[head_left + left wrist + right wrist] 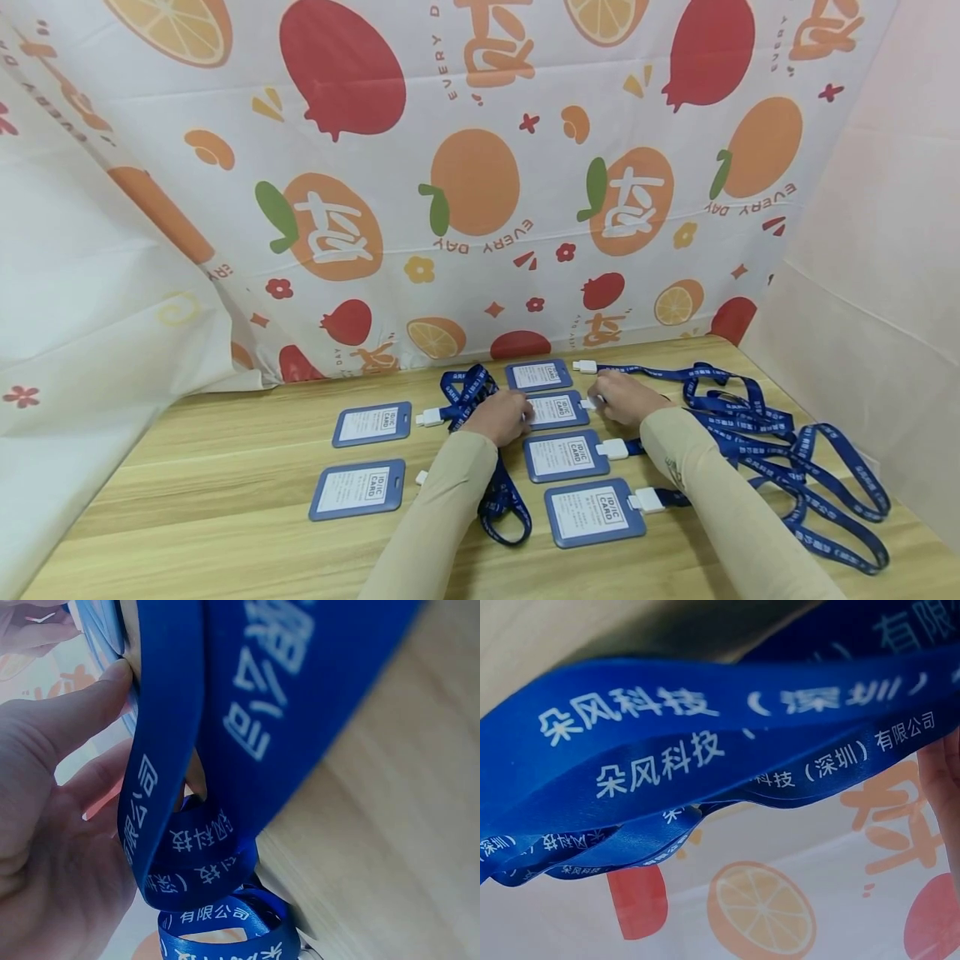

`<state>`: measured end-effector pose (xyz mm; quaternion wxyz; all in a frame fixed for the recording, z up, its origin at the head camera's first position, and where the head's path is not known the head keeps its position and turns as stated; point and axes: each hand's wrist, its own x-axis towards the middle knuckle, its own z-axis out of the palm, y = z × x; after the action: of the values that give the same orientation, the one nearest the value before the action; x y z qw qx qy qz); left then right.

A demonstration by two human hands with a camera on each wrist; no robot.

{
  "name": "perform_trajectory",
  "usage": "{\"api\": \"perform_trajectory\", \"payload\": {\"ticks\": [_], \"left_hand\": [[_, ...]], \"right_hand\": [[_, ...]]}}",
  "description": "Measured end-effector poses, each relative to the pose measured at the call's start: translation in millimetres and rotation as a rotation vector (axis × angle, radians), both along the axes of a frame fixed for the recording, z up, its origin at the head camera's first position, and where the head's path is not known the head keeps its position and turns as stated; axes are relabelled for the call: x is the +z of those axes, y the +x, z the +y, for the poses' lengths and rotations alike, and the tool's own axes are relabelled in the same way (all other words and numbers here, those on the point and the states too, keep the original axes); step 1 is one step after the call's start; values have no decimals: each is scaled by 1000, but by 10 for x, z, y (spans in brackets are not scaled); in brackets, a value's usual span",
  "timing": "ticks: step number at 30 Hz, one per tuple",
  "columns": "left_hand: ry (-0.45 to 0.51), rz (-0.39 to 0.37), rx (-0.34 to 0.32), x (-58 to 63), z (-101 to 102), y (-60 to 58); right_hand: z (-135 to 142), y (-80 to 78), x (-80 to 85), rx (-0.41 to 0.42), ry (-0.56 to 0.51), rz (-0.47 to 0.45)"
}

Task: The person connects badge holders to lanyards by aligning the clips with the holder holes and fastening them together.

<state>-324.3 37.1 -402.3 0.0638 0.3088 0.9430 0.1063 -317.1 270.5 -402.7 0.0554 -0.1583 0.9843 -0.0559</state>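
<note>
My left hand point(501, 417) is at the left end of a blue ID card holder point(558, 408), second from the back in the right column. In the left wrist view its thumb point(112, 675) presses on the holder's edge, while blue lanyard straps point(172, 750) hang across the view and hide some fingers. At the same holder's slotted end, my right hand point(626, 398) pinches the small white clip point(590, 403). The right wrist view is mostly filled by a printed blue lanyard point(705, 712), with a bit of the right hand point(939, 780) at its edge.
Other card holders lie flat: one behind point(538, 375), two in front point(566, 456) point(596, 512), and two on the left point(372, 424) point(358, 490). Tangled lanyards point(795, 467) cover the right side of the wooden table point(225, 500). A fruit-print cloth point(480, 300) hangs behind.
</note>
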Motion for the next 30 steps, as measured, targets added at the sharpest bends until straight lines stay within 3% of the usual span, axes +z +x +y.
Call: {"api": "perform_trajectory", "payload": {"ticks": [12,30], "left_hand": [[4,21,-19,-6,-4,1],[11,-2,2,-18,2,-12]], "right_hand": [[18,-29,-33,-16,-41,-13],[15,-15,-32,32,-21,35]]}}
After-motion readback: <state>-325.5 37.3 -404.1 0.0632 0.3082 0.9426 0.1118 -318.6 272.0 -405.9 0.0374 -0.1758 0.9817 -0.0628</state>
